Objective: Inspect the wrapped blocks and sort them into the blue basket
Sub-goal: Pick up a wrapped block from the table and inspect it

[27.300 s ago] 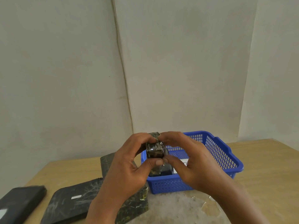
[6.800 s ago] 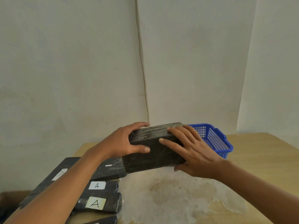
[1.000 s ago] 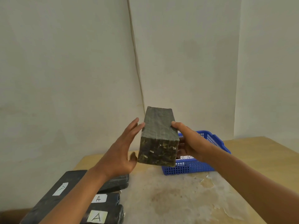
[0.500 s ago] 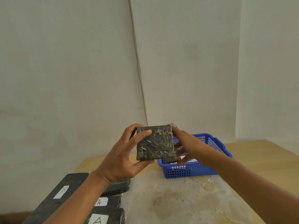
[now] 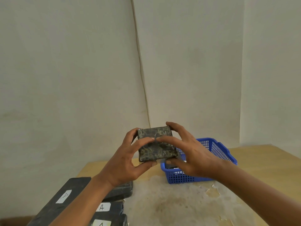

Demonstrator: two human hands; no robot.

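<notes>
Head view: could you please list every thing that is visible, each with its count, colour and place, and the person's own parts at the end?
wrapped block: one, dark with pale flecks, held up in front of the basket, end face toward the camera
blue basket: one, blue, on the table at right; something dark lies inside, unclear what
labelled blocks: at least four, black with white labels, piled at the table's left front
table: one, light wood with a worn pale patch in the middle
walls: off-white, meeting in a corner behind the table
left hand: one, grips the wrapped block's left side
right hand: one, grips its right side
</notes>
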